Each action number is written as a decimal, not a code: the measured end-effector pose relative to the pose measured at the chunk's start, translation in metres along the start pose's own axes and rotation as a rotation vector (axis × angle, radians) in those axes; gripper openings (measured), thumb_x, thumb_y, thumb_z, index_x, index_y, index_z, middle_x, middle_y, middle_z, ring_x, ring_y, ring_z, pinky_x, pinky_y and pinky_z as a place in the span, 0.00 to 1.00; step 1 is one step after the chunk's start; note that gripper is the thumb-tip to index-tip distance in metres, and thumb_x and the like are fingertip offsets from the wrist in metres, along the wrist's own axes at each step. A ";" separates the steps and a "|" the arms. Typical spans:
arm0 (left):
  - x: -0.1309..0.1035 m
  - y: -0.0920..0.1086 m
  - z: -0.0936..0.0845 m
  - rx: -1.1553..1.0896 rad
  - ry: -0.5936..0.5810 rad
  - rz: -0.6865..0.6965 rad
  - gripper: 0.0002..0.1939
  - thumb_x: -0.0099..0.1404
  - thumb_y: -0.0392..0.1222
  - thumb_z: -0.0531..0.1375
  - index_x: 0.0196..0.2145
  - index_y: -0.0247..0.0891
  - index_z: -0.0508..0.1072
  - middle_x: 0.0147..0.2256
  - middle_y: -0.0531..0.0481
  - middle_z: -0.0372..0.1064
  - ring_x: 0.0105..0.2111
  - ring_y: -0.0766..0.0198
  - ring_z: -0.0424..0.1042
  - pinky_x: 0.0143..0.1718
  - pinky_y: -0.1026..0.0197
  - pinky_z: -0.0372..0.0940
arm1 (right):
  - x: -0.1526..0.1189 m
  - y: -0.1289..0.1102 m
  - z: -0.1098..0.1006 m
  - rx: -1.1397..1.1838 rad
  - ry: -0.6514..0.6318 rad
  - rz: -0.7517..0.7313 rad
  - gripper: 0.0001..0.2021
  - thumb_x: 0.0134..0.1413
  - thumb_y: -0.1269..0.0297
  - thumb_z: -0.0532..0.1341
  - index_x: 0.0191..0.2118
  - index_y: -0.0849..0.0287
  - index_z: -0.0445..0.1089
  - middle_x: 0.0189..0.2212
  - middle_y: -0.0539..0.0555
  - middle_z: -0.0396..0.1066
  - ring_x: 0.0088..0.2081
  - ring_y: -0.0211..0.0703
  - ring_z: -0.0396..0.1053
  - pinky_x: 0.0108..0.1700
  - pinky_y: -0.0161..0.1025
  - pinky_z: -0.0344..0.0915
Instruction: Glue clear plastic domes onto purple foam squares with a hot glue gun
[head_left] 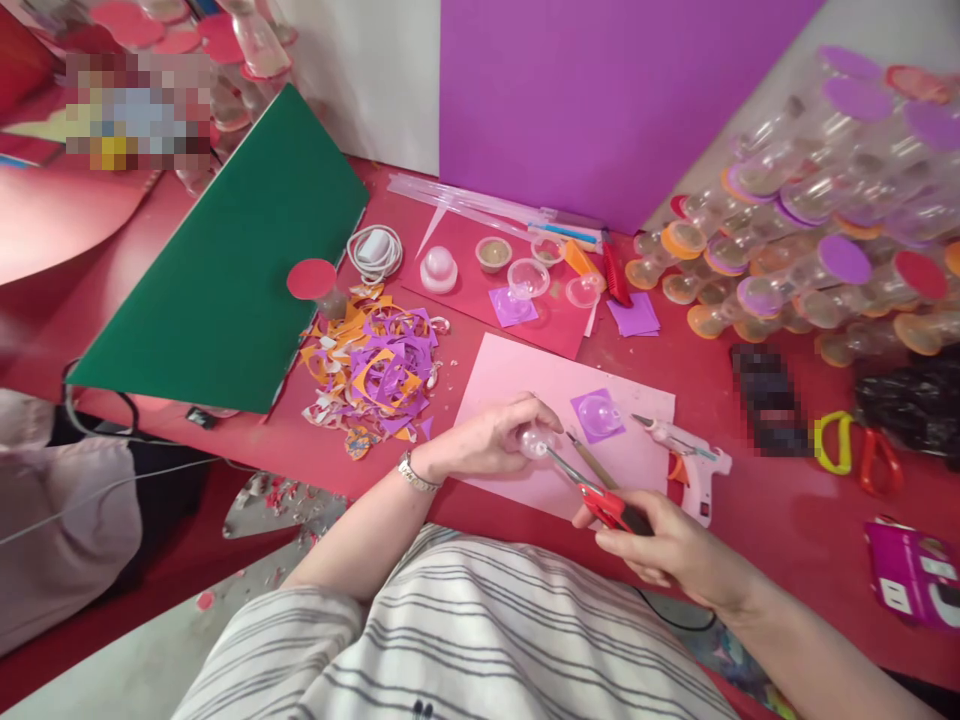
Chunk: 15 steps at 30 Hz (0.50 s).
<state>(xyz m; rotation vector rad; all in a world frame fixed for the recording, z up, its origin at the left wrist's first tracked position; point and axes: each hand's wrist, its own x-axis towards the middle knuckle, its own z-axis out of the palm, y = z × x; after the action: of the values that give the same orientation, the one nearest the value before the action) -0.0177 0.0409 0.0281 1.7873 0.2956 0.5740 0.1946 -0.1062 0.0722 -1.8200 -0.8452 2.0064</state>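
Observation:
My left hand [517, 435] is closed around a small clear plastic dome-shaped piece [535, 441] over the pink sheet [487, 395]. In my right hand [667, 545] are scissors [611, 508] with red and black handles. Their blades are spread, and one blade tip reaches the clear piece. Just beyond, a purple square [619, 423] lies on the pink sheet with a clear plastic cup [598, 413] on it. A white glue gun [686, 450] rests at the sheet's right edge, its nozzle toward the purple square.
Orange and purple paper scraps [390, 365] are heaped left of the sheet, beside a leaning green board [247, 250]. Clear cups [529, 278] and purple squares [635, 314] lie behind. Stacked plastic-cup pieces [795, 230], a blurred dark object [769, 400] and yellow-handled scissors [832, 443] are at right.

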 end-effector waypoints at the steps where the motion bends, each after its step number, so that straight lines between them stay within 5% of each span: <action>1: 0.000 0.000 -0.001 -0.013 -0.015 -0.010 0.15 0.56 0.29 0.58 0.42 0.37 0.68 0.41 0.45 0.70 0.42 0.63 0.70 0.43 0.62 0.64 | -0.001 -0.003 0.001 -0.007 0.011 0.005 0.22 0.45 0.51 0.67 0.41 0.63 0.72 0.13 0.39 0.50 0.14 0.27 0.46 0.18 0.30 0.41; 15: -0.004 -0.005 -0.002 -0.146 -0.197 -0.095 0.17 0.56 0.29 0.59 0.44 0.37 0.70 0.44 0.44 0.73 0.46 0.60 0.73 0.49 0.58 0.66 | -0.006 -0.012 0.003 -0.035 0.020 0.029 0.20 0.43 0.52 0.67 0.39 0.63 0.73 0.14 0.40 0.52 0.14 0.26 0.44 0.17 0.31 0.40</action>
<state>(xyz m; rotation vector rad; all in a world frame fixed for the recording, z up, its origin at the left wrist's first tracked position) -0.0216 0.0419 0.0233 1.6640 0.1967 0.3405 0.1909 -0.1009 0.0845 -1.8784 -0.8580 1.9992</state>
